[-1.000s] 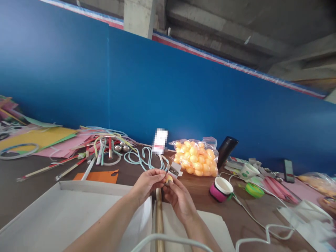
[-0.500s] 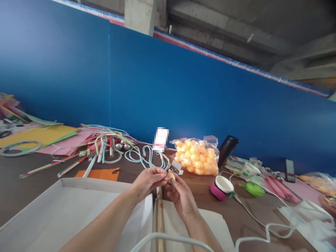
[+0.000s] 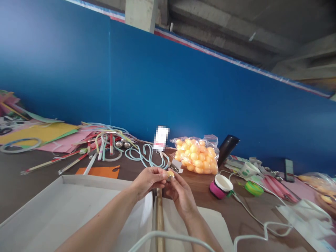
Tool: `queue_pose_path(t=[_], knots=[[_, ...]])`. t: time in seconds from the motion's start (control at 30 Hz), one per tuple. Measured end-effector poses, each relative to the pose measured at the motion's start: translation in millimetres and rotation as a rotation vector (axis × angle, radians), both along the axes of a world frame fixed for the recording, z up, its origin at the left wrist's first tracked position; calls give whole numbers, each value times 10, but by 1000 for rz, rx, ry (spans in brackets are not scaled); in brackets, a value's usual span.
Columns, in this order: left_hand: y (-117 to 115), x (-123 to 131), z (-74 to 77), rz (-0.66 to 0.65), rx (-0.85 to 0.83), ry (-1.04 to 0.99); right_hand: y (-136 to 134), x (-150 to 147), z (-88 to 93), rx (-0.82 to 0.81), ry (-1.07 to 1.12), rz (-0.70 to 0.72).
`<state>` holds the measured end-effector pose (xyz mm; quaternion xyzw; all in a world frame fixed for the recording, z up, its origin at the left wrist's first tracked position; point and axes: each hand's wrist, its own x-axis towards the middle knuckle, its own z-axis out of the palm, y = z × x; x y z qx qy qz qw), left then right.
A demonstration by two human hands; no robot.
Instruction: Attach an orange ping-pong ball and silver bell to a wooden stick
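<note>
Just above a brown stick (image 3: 159,220), both hands meet in front of me. Between their fingertips is a small round yellow piece (image 3: 170,174) with a shiny metal part below it; its kind is too small to tell. My left hand (image 3: 150,181) pinches it from the left with thumb and forefinger. My right hand (image 3: 181,194) closes on its right side, thumb and forefinger against the metal part. Right behind the fingers stands a small open box (image 3: 175,166) with dark shiny bits in it. A clear bag of orange balls (image 3: 196,155) lies beyond it.
A white tray (image 3: 65,210) lies at the left. Pale blue tubing (image 3: 147,155), an orange sheet (image 3: 105,172) and striped sticks lie behind it. At the right are a pink-wrapped cup (image 3: 221,186), a black cylinder (image 3: 228,148), a green lid (image 3: 253,188) and white cable (image 3: 262,238).
The hands hold nearly the same place. The yellow piece has shifted slightly and shows a little more between the fingertips. The view has moved a touch.
</note>
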<state>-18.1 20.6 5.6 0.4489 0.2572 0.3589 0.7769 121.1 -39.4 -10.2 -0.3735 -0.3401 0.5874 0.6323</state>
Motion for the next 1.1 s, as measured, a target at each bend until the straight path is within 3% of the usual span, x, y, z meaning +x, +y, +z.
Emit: queue_pose_path(t=[0.27, 0.5, 1.1], knots=[[8, -14, -30, 9, -56, 48, -26, -3, 16, -4, -47, -36], [21, -40, -23, -54, -160, -50, -56, -27, 78, 8, -126, -33], [25, -40, -3, -59, -220, -17, -45, -3, 24, -18, -260, -80]])
